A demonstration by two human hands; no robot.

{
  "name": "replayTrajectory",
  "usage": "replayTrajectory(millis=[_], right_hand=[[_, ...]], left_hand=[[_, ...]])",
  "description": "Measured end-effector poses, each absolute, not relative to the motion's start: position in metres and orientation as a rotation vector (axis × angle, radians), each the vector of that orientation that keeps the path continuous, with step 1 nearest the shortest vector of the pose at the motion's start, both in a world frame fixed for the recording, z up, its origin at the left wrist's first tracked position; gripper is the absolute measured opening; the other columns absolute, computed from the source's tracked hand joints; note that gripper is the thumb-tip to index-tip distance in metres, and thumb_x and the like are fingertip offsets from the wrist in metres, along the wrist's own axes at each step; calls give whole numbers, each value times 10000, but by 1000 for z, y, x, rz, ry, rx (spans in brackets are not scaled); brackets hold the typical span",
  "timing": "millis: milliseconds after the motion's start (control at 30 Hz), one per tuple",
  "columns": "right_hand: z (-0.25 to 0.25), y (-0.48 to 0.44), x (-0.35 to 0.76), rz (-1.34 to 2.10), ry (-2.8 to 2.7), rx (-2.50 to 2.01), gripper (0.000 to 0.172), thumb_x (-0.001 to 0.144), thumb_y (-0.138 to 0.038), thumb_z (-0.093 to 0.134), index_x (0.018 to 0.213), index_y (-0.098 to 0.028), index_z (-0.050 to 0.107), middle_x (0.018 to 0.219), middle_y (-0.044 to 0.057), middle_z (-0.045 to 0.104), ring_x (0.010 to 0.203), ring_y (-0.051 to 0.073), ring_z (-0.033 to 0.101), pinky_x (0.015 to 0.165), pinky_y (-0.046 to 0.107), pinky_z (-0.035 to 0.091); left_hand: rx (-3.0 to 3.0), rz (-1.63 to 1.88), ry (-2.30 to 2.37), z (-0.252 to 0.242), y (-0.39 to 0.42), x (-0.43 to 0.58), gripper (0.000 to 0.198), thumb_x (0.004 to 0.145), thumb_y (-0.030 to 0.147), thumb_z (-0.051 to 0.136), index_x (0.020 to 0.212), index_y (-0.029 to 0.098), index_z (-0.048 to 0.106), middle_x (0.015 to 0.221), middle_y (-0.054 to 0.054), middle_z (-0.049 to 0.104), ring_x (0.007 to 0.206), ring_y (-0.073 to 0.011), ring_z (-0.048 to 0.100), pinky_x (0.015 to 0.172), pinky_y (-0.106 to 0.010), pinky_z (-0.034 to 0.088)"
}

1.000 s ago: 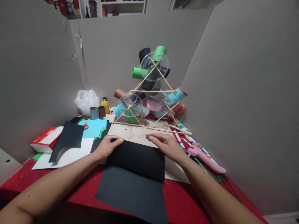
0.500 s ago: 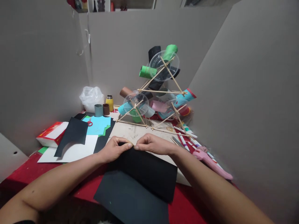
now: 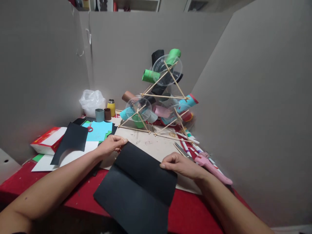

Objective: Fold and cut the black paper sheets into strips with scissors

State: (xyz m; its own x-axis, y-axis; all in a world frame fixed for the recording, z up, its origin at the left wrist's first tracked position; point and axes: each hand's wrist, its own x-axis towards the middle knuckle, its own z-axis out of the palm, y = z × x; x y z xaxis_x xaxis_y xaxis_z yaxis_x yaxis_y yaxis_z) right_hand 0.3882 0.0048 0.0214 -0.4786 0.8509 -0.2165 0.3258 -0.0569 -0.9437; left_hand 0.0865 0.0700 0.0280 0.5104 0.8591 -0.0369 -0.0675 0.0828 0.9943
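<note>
A folded black paper sheet (image 3: 138, 185) lies on the red table (image 3: 195, 214) in front of me, turned at a slant. My left hand (image 3: 110, 144) pinches its far left corner with fingers closed. At the fold's right end, my right hand (image 3: 179, 164) pinches the edge, fingers curled. Beyond the sheet lies a beige cardboard base (image 3: 156, 146).
A stick frame with plastic cups and coloured paper tubes (image 3: 158, 94) stands at the back. A pink glue gun (image 3: 212, 165), markers (image 3: 187, 139) and scissors lie right. Black, blue and white papers (image 3: 83, 136), a red box (image 3: 46, 139), small cups (image 3: 102, 114) and a plastic bag (image 3: 91, 100) sit left. Grey walls enclose the table.
My hands met at the middle of the fold, then slid apart to its two ends. The black sheet has rotated to a slant.
</note>
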Motion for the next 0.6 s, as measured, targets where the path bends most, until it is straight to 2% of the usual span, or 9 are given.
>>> replayTrajectory(millis=[133,267,400,500,600], right_hand=[[16,2,402,1374,-1574,-1273,430,721,-546,693,575,-142,669,498,-9,538,482,102,406,491,240,298],[13,4,397,1254,-1349,-1259,443,684,-596,692,617,-158,678,545,12,592,518,136,474,503,255,344],[8,3,381,1252,-1185,-1240,424,658,-571,720,607,-154,667,566,16,616,515,135,492,519,260,362],[5,-1,370,1269,-1126,-1217,378,633,-519,757,628,-153,663,579,0,615,515,123,489,528,252,359],[4,-5,362,1273,-1102,-1203,335,623,-469,778,691,-161,665,622,-14,627,534,117,500,518,234,341]], left_hand=[[1117,857,762,28,79,83,334,760,437,700,920,143,700,735,-58,713,583,-130,631,545,-215,471],[886,872,806,22,78,86,228,846,327,607,918,128,695,824,-83,730,717,-179,686,690,-288,540],[766,849,726,21,78,87,311,928,326,459,1045,127,668,933,-109,728,819,-213,697,754,-352,555],[734,846,733,25,73,91,301,916,312,482,1061,118,662,953,-122,728,844,-226,699,757,-348,558],[720,832,810,26,62,98,229,868,280,565,990,124,680,849,-105,737,726,-213,702,679,-321,565]])
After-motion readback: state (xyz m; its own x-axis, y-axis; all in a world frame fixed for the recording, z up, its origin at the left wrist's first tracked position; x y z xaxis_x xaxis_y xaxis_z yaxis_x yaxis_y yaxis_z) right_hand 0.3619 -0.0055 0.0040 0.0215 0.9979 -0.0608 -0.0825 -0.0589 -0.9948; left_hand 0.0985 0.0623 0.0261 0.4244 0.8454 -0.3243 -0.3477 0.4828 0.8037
